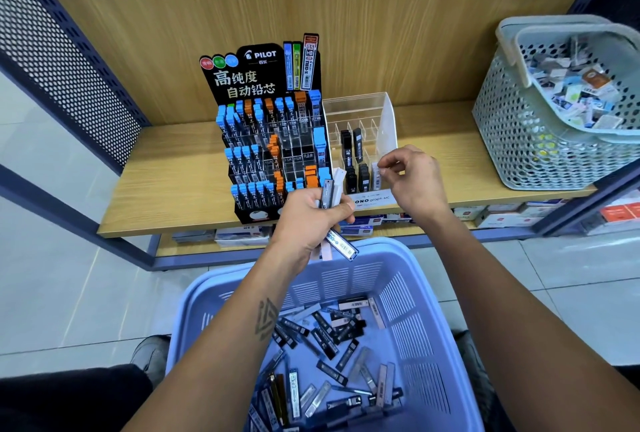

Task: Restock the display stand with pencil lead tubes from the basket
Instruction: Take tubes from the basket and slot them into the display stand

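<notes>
Head view: the left hand (313, 215) is clamped round a bunch of tubes (330, 193), some sticking up past the fingers and others poking out below the palm toward the basket (408, 293). It seems to serve as a ready supply, held close so the other hand need not reach down each time. The right hand (412, 179), just right of it, pinches one pale tube (376, 173) between thumb and fingertip, upright over the front row of the clear stand (360, 141). Upright suits the narrow slots, so this looks like the placing step. Black tubes already stand in slots just left of that pinch; the slots behind are mostly bare. Left of the left hand, the Pilot rack (273, 147) is full of blue and orange tubes. Below both forearms the basket holds many loose tubes (332, 341), so much restocking remains. Far right of the right hand sits a grey basket (519, 141) on the shelf (166, 196)
</notes>
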{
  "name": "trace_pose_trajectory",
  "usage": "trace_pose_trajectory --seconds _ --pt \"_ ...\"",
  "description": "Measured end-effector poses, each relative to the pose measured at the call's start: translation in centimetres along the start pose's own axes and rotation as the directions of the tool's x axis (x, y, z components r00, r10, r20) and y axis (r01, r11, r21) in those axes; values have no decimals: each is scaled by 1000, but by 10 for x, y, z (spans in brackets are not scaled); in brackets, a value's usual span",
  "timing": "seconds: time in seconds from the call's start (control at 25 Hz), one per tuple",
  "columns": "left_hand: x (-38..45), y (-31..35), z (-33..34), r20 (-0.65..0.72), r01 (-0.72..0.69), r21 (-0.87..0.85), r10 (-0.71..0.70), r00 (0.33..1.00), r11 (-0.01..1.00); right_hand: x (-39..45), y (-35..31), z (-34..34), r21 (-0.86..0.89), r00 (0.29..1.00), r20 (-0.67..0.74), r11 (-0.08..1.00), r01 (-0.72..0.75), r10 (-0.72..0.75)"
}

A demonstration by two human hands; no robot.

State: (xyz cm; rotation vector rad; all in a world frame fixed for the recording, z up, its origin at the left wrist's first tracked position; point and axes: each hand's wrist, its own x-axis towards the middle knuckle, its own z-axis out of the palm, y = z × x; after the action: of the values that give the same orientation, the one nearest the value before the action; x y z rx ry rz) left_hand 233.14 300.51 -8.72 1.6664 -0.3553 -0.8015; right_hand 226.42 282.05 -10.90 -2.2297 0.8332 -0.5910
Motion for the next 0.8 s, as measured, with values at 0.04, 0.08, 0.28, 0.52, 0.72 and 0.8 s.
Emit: trace_pose_trajectory --seconds 0.04,0.08,0.28,0.52,0.72,0.8 --pt "-1 1 0 13 2 -7 -2 1000 1000 -1 -6 -2 58 1000 -12 998 14 -13" --pt "-3 3 -1 24 6 -15 -6 1000 1000 -2 -15 -5 174 1000 14 985 19 -22" --pt "-9 3 -5 61 26 -13 -26 998 1000 -18 -45 -2 543 877 477 805 -240 -61" --pt "-14 6 -17 38 153 -404 -150 988 902 -20 -25 -14 766 879 469 533 -358 -84" --pt "-13 10 -9 -49 103 -276 -121 991 956 -23 -24 -15 757 854 508 534 -377 -116" --pt "-8 9 -2 -156 37 -168 -64 986 985 -21 -22 -19 759 863 503 503 -415 -47"
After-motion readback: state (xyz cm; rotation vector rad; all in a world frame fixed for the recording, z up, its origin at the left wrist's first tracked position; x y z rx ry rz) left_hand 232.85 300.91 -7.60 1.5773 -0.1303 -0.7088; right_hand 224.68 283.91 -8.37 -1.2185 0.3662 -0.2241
